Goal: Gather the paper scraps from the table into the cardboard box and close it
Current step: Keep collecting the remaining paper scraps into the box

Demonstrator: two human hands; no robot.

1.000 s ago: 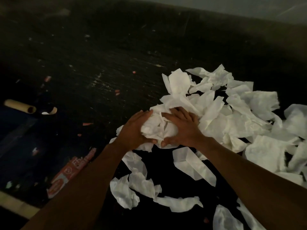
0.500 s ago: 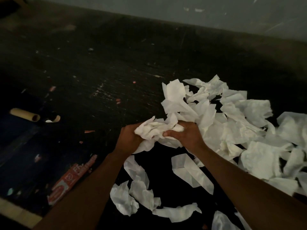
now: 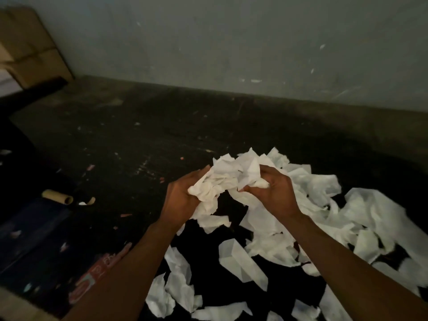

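Observation:
A crumpled bunch of white paper scraps (image 3: pixel 228 179) is held up off the dark table (image 3: pixel 143 135) between both hands. My left hand (image 3: pixel 180 200) grips its left side and my right hand (image 3: pixel 274 195) grips its right side. A large heap of white paper scraps (image 3: pixel 347 218) lies on the table to the right and behind my hands, and several loose scraps (image 3: pixel 178 286) lie near my forearms. A brown cardboard box (image 3: pixel 30 47) stands at the far left corner against the wall, cut off by the frame edge.
A cardboard tube (image 3: pixel 58 196) lies at the left beside a small curled piece (image 3: pixel 89 201). A red printed wrapper (image 3: pixel 92 276) lies by my left forearm. A grey wall (image 3: pixel 231 42) runs behind the table. Small bits of debris dot the dark surface.
Both hands squeezed a bunch of scraps together on the table and lifted it clear of the surface. The view tilted upward, bringing the wall and the cardboard box into sight.

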